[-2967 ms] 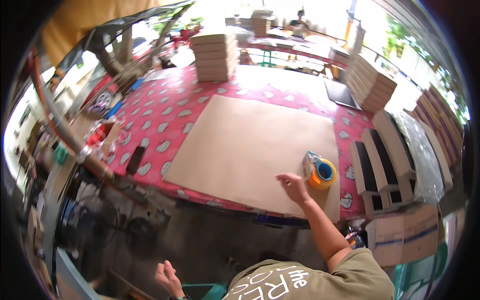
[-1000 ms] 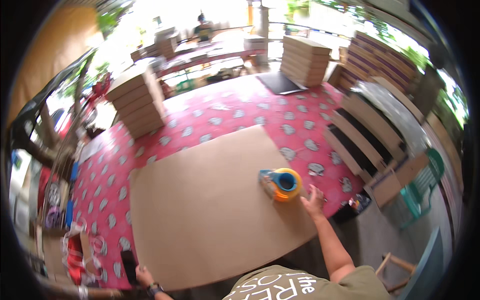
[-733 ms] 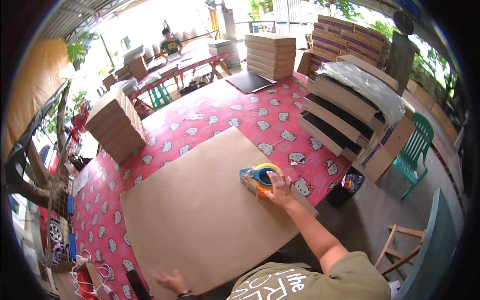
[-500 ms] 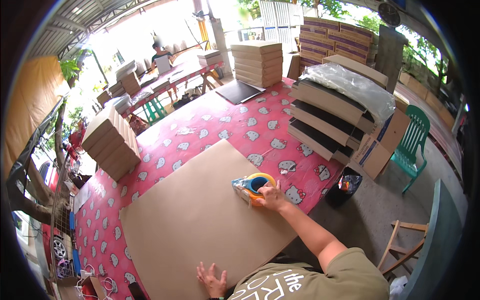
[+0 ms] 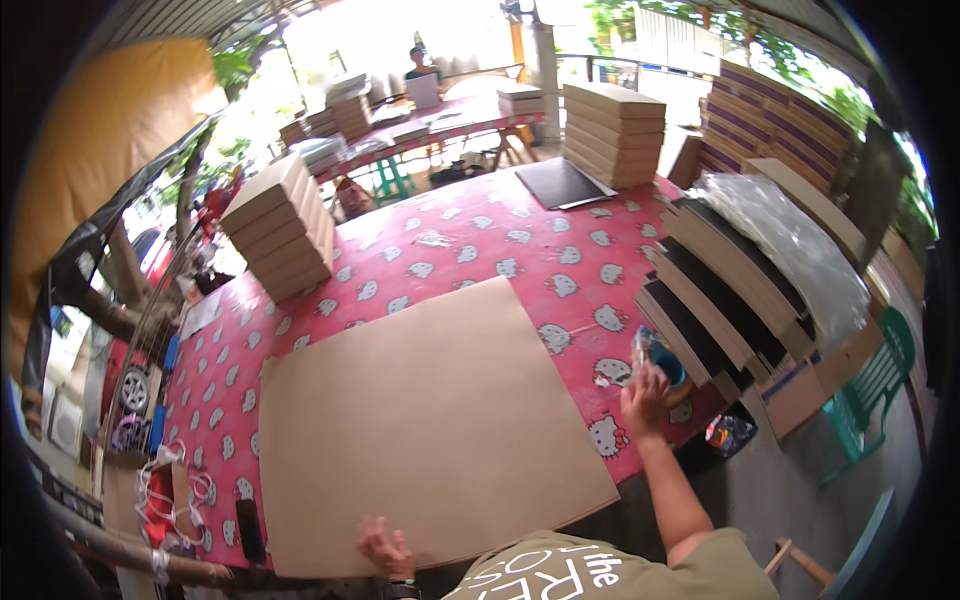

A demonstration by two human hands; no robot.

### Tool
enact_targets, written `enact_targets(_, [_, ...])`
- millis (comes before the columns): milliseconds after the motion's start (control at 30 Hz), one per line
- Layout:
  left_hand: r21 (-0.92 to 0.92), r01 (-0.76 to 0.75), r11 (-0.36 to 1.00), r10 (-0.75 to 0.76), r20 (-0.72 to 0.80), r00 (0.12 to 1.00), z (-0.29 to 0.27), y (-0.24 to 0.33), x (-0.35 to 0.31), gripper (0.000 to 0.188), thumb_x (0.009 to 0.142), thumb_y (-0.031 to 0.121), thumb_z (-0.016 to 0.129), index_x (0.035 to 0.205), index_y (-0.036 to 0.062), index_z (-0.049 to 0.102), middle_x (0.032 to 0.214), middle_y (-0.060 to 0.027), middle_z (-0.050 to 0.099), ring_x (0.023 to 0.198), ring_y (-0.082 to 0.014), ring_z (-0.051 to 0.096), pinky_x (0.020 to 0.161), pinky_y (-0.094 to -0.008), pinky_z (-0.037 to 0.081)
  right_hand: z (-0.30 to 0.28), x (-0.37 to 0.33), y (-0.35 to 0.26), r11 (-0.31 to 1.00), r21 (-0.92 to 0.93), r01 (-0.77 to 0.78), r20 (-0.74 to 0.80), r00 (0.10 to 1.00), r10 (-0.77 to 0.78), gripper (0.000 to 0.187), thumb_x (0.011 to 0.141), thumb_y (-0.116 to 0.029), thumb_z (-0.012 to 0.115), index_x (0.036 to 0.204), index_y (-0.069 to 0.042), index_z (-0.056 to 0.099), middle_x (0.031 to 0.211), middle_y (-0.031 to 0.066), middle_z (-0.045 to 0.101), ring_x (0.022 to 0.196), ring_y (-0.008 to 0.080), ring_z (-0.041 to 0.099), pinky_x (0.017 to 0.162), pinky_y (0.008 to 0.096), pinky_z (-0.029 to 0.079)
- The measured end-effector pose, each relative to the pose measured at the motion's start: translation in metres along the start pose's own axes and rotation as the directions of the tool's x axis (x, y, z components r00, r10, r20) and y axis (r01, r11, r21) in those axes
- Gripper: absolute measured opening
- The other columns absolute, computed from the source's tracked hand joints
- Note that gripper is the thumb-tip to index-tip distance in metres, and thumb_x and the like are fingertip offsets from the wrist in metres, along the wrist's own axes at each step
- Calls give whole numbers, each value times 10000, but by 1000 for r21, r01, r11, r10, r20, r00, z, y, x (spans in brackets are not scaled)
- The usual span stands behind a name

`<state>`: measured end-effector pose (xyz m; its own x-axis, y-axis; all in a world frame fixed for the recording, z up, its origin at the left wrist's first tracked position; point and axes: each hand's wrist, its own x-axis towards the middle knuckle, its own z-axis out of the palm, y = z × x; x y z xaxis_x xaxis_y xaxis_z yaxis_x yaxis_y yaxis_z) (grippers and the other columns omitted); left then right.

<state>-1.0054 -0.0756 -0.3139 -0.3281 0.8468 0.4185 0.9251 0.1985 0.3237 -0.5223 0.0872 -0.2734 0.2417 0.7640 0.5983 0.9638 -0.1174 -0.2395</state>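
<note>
A large sheet of brown kraft paper (image 5: 420,420) lies flat on the table in front of me. My left hand (image 5: 386,550) rests at its near edge, fingers spread and holding nothing. Past the sheet's right edge, my right hand (image 5: 647,402) is closed on a tape dispenser (image 5: 668,362) with a blue core. The dispenser is at the table's right side, close to a stack of black and brown boards (image 5: 690,335). My fingers partly cover it, and motion blurs it somewhat.
Pink patterned cloth covers the table (image 5: 440,265). Brown box stacks stand at the left (image 5: 285,235) and back right (image 5: 612,135), beside a black board (image 5: 560,185). Clear plastic (image 5: 790,250) drapes the boards. A dark bin (image 5: 728,432) and green chair (image 5: 870,390) stand right. Someone sits at the far table.
My right hand has carried the tape dispenser off the brown sheet, rightward toward the board stack. My left hand stays at the sheet's near edge. The view has turned.
</note>
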Motion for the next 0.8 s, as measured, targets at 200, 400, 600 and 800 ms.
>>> enact_targets(200, [-722,662,201,-978,-116,171,-14,-114,-43,483,733,208,596,1151,14,453,1081,-139,506,979,-261,481,844,-411,377,1,-45,-85,877,292,-382,612,779,136,688,653,-291,675,1198,2,373,1131,205,446,1097,317,395,947,412,298])
enact_targets(400, [-853,355,384,-803,-119,583,-64,-61,17,216,770,121,510,942,0,559,856,-69,585,757,-156,522,608,-319,412,48,-29,-42,633,441,-636,838,544,-38,426,723,-174,640,1059,27,473,889,90,569,775,141,532,665,275,449])
enact_targets(600, [-296,-196,935,79,-363,928,-83,135,69,129,674,28,574,803,26,583,733,-97,509,646,-232,511,590,-335,442,66,-45,-51,403,633,-661,746,661,-86,241,782,-133,560,968,17,527,817,58,584,720,103,535,641,251,437])
enact_targets(800, [-699,-357,620,592,117,797,-16,189,11,240,660,3,627,869,117,649,873,-86,597,765,-193,623,648,-280,531,52,-32,-40,92,398,-913,915,388,-107,500,840,-448,456,1087,-16,505,888,60,590,757,137,565,677,273,456])
